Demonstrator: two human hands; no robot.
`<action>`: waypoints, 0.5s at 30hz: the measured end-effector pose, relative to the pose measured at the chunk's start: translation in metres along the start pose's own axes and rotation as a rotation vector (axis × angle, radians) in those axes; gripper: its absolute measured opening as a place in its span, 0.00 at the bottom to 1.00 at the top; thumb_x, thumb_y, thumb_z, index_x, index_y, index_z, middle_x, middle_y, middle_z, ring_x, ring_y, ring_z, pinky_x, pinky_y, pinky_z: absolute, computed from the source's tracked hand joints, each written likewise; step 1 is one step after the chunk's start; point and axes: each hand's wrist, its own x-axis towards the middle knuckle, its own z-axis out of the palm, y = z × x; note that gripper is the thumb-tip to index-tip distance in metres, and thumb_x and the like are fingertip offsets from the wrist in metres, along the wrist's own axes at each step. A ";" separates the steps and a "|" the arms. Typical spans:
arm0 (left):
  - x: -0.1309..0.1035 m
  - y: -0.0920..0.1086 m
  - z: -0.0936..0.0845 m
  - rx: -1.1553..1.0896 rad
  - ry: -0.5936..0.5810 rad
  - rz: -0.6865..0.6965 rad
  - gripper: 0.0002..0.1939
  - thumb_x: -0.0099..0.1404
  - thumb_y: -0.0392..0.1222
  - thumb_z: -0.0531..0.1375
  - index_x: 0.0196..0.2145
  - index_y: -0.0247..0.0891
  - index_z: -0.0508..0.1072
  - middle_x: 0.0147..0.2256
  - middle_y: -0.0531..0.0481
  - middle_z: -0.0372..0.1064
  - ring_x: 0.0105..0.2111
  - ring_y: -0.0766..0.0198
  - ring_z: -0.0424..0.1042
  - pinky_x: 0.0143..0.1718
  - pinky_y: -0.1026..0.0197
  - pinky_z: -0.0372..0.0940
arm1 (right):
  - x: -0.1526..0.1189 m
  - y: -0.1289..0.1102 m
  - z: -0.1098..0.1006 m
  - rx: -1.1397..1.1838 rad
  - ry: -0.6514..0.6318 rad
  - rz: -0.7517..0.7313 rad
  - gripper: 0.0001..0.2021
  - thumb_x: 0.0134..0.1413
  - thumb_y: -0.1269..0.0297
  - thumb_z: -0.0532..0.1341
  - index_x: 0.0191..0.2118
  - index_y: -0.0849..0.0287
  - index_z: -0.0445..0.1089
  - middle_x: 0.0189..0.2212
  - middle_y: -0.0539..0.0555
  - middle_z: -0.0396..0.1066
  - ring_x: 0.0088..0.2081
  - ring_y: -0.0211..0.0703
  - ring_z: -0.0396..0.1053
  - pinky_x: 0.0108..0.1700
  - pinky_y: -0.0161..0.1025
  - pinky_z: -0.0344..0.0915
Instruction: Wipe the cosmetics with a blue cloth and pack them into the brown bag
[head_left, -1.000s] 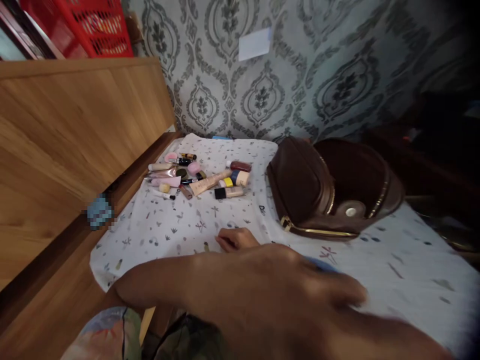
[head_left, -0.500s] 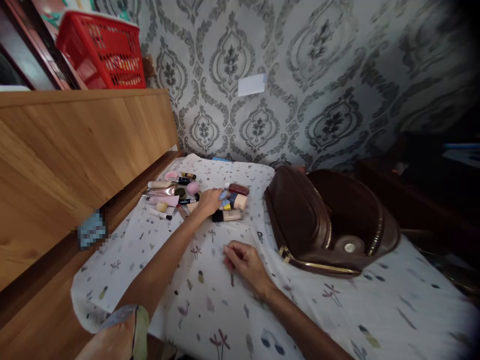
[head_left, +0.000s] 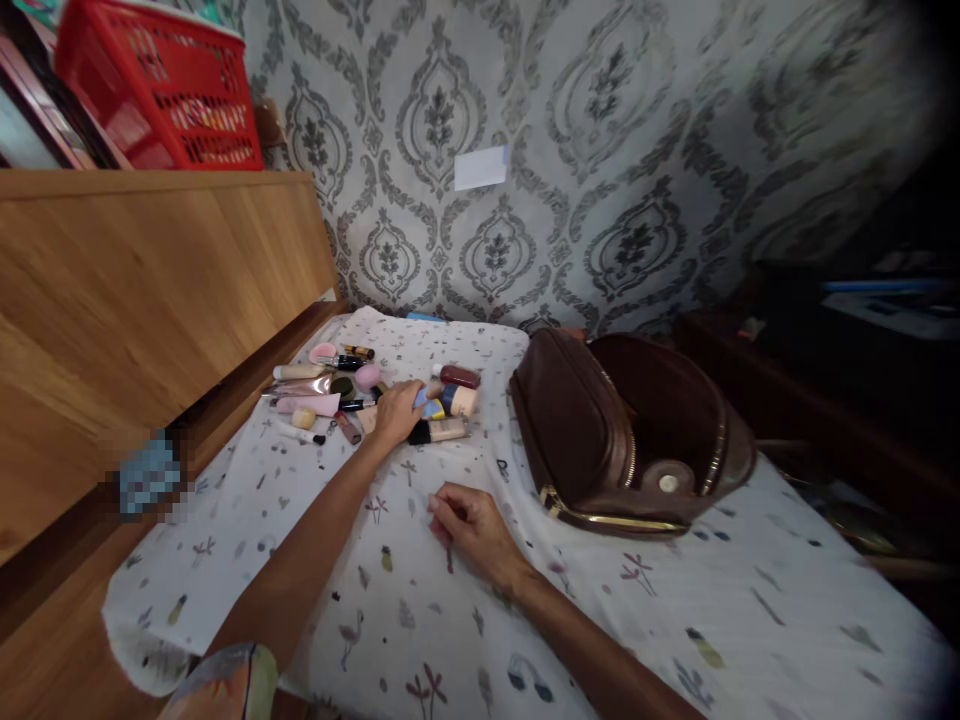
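Observation:
My left hand (head_left: 397, 412) reaches into the group of cosmetics, its fingers closed on a small light-blue item (head_left: 421, 398) whose kind I cannot make out. Beside it lie a foundation bottle with a black cap (head_left: 444, 430), a beige container with a dark blue band (head_left: 460, 400) and a dark red bottle (head_left: 459, 376). Left of the hand are a pink sponge (head_left: 367, 376), a pink tube (head_left: 315, 404) and a white-handled brush (head_left: 298, 433). My right hand (head_left: 474, 530) rests low over the cloth, fingers curled, with nothing visible in it.
An unzipped brown leather bag (head_left: 574, 430) stands to the right on the patterned white cloth (head_left: 420, 600). A wooden panel (head_left: 165, 300) borders the left side, topped by a red basket (head_left: 161, 90). The papered wall (head_left: 495, 250) closes off the back.
The view has swung slightly to the right. My left hand and the light-blue item have shifted a little left relative to the nearby bottles. My right hand stays curled in about the same place.

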 end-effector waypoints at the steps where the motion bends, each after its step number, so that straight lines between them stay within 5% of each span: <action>1: -0.002 0.001 0.001 -0.005 0.012 0.004 0.13 0.66 0.35 0.56 0.47 0.39 0.73 0.45 0.42 0.75 0.48 0.54 0.72 0.50 0.56 0.63 | 0.000 0.001 0.000 0.001 -0.001 -0.001 0.19 0.58 0.48 0.58 0.24 0.58 0.63 0.19 0.48 0.65 0.21 0.35 0.60 0.26 0.34 0.57; 15: -0.003 -0.005 0.004 -0.024 0.103 0.055 0.13 0.66 0.34 0.52 0.45 0.37 0.72 0.44 0.42 0.75 0.45 0.53 0.73 0.48 0.56 0.65 | 0.001 0.004 0.000 0.053 0.004 0.007 0.14 0.59 0.59 0.59 0.25 0.58 0.63 0.20 0.46 0.66 0.21 0.33 0.61 0.25 0.31 0.57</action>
